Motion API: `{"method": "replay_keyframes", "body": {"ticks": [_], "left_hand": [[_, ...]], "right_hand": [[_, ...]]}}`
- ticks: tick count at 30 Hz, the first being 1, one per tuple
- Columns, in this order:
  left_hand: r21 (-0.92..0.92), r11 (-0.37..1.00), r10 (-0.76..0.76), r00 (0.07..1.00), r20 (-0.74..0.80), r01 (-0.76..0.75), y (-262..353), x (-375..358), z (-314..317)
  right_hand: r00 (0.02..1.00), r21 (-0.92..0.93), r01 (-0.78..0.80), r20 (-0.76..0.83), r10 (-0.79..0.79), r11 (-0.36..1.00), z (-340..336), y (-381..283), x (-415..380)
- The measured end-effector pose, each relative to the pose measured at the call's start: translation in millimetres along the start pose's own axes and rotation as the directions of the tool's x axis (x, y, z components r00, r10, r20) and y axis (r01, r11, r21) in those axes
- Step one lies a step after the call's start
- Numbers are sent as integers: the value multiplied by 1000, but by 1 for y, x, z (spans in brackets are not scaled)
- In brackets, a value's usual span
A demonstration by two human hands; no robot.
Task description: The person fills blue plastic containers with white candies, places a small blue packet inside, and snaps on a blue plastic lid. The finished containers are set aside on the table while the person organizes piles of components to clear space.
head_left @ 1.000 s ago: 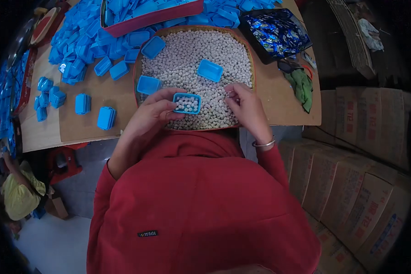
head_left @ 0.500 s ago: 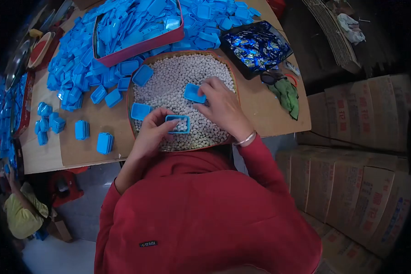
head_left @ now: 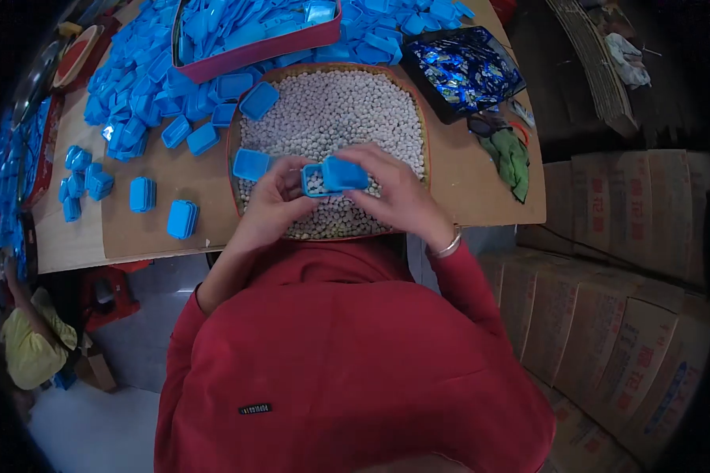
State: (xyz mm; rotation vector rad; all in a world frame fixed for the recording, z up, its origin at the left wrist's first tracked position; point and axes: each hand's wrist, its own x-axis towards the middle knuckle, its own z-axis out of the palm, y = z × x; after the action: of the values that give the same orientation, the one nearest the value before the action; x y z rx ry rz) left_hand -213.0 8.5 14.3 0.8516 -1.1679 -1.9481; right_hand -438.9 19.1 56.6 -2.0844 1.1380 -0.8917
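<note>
My left hand (head_left: 279, 199) grips a small blue plastic box (head_left: 312, 180) at its left end, with white pellets showing inside. Between the fingers and thumb of my right hand (head_left: 390, 188) is a second blue piece (head_left: 345, 174), shaped like a shallow tray or lid, which overlaps the right part of the box. Both are above a wide tray of whitish round pellets (head_left: 339, 102). Two other blue pieces rest on the pellets: one at the left (head_left: 251, 165), partly beside my left hand, and one at the upper left edge (head_left: 259, 101).
A large heap of blue plastic pieces (head_left: 142, 87) surrounds a pink-rimmed tin (head_left: 260, 49). Small blue stacks (head_left: 183, 219) stand at the left. A dark box of shiny blue wrappers (head_left: 465, 71) and a green cloth (head_left: 509, 162) lie right. Cartons (head_left: 607, 331) are piled beside the table; another person (head_left: 35, 339) is lower left.
My right hand has brought its blue piece down onto the box in my left hand. My left thumb has moved off the pellets to the box's near side. The view has shifted slightly.
</note>
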Motion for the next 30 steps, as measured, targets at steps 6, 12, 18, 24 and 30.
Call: {"method": "replay_keyframes", "body": {"ticks": [6, 12, 18, 24, 30], "left_hand": [[72, 990, 123, 992, -19, -121, -6, -4, 3], [201, 963, 176, 984, 32, -178, 10, -11, 13], [299, 911, 327, 939, -105, -284, -13, -7, 6], [345, 798, 563, 815, -137, -494, 12, -17, 26], [519, 686, 567, 821, 58, -510, 38, -21, 36]], "right_hand": [[993, -70, 113, -18, -114, 991, 19, -12, -1], [974, -118, 192, -96, -204, 974, 27, -7, -9], [917, -191, 316, -190, -350, 930, 46, -10, -12], [932, 58, 131, -348, -103, 990, 29, -25, -6], [904, 179, 184, -417, -94, 966, 26, -32, -11]]}}
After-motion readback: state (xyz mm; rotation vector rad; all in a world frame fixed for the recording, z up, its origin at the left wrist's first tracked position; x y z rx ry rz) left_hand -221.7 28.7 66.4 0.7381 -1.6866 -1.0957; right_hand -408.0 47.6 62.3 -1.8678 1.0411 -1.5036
